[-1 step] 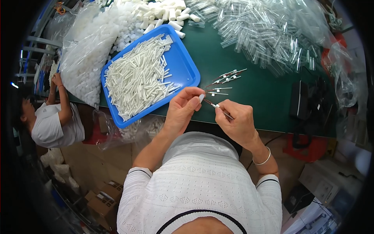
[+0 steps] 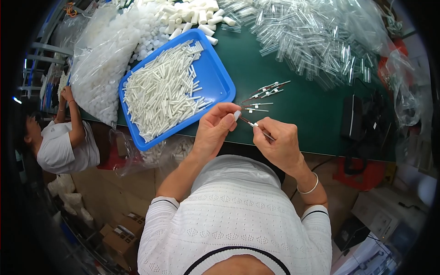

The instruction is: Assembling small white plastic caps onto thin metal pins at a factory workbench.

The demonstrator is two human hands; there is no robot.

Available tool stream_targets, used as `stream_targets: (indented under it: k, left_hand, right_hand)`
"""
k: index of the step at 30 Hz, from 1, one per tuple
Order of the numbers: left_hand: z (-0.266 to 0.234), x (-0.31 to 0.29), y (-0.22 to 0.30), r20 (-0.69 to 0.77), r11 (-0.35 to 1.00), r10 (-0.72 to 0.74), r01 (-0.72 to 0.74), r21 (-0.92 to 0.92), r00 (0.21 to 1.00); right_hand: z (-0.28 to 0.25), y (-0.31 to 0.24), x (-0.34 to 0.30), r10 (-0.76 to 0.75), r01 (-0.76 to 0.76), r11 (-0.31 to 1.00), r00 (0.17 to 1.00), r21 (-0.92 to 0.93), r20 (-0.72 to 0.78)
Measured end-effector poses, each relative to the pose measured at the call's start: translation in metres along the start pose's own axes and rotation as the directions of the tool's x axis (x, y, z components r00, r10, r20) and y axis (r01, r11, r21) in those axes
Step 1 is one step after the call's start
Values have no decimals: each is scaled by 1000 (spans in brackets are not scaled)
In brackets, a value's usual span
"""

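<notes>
My left hand (image 2: 215, 127) is closed in a pinch at the near right corner of the blue tray. A small white plastic piece (image 2: 237, 115) sits at its thumb and fingertips. My right hand (image 2: 277, 141) pinches a thin dark rod (image 2: 269, 136) with a small white block (image 2: 255, 124) on it. From the block a thin reddish-brown wire (image 2: 245, 119) runs toward the left fingertips. Beyond both hands, several similar thin rods with white blocks and wires (image 2: 266, 91) fan out on the green table (image 2: 302, 123). Fingers hide where the wires end.
The blue tray (image 2: 223, 75) holds many short white sticks. Behind it lie thick white cylinders (image 2: 201, 18) and a clear bag of white pieces (image 2: 101, 59). Clear tubes (image 2: 307, 41) are heaped at the far right, near a black device (image 2: 351, 117). Another person (image 2: 68, 137) works at left.
</notes>
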State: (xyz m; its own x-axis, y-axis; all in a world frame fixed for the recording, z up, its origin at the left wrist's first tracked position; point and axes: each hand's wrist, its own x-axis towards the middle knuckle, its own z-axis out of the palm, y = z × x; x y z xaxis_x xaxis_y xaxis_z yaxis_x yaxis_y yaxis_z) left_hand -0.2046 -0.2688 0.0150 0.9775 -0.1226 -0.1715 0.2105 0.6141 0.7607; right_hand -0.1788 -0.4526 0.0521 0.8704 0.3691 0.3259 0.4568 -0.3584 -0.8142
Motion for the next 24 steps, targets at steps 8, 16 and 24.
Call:
stream_targets:
  k: [8, 16, 24]
  left_hand:
    - [3, -4, -5, -21, 999, -44, 44, 4, 999]
    - [5, -7, -23, 42, 984, 178, -176, -33, 983]
    - [1, -6, -16, 139, 905, 341, -365, 219, 929]
  right_hand:
    - [3, -3, 1, -26, 26, 999, 1000, -34, 13]
    - [15, 9, -6, -169, 168, 984, 986, -55, -9]
    - [32, 16, -10, -26, 31, 963, 999, 266, -22]
